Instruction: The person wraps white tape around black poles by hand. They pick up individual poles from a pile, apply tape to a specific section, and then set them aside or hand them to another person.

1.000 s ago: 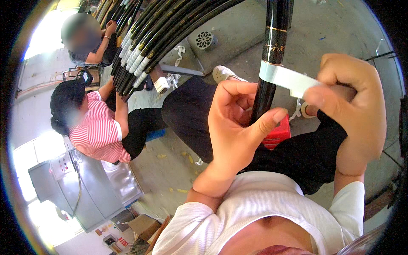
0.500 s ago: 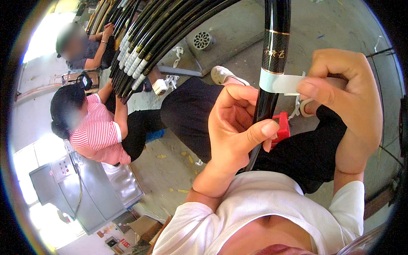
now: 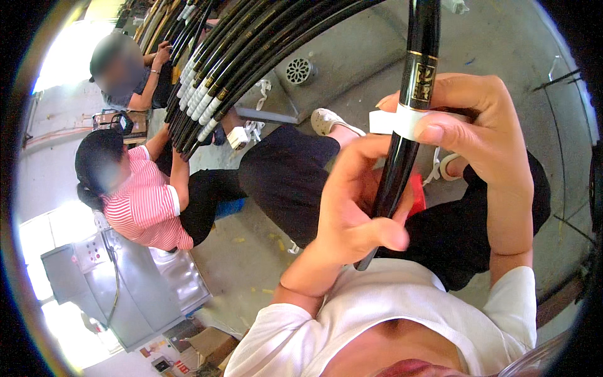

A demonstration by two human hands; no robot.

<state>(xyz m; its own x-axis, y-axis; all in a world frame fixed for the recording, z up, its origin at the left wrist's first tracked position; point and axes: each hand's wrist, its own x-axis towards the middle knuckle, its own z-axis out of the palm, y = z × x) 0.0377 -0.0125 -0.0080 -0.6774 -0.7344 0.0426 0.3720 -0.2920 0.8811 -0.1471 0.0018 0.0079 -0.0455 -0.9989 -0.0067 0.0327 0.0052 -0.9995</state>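
The black rod (image 3: 398,164) has turned, showing different gold markings; the right hand (image 3: 480,129) has moved in against it at the white tape (image 3: 409,121), whose loose end now juts out to the left

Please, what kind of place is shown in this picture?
Probably a workshop: many similar black poles with white bands, a grey metal cabinet with a control panel, and a co-worker beside the poles.
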